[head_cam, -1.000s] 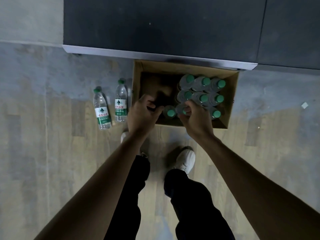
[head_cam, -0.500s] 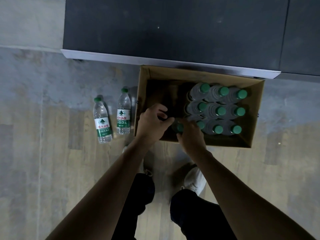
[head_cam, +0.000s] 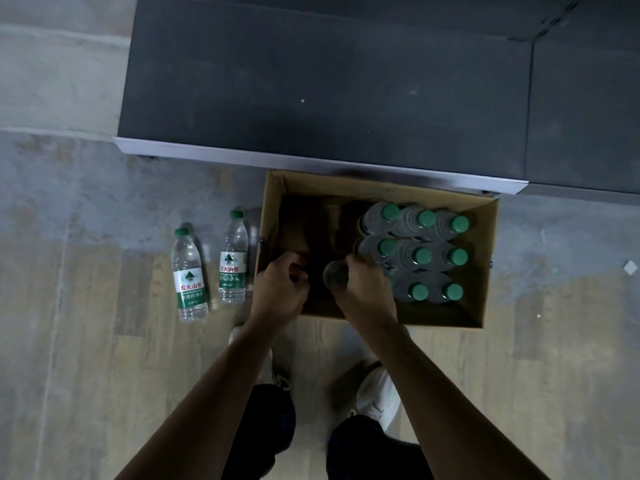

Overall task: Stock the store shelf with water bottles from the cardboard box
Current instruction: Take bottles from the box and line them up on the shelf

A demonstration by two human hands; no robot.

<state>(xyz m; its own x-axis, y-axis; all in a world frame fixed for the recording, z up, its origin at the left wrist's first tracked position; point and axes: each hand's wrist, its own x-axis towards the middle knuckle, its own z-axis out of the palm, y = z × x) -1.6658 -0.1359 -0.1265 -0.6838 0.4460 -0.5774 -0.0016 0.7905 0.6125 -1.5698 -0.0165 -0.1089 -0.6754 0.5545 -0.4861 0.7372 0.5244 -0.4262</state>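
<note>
Two bottles left of the cardboard box (head_cam: 273, 202): nearer bottle (head_cam: 234, 261) and farther bottle (head_cam: 189, 278) each carry a green-white label reading 农夫山泉; smaller print unreadable.

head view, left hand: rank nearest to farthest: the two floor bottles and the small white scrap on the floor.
From the left hand:
1. Right floor bottle, just left of the cardboard box.
2. Left floor bottle, further left.
3. White scrap, far right, beyond the box.

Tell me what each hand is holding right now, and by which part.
Right hand grips a water bottle by its top; left hand holds nothing visible.
</note>
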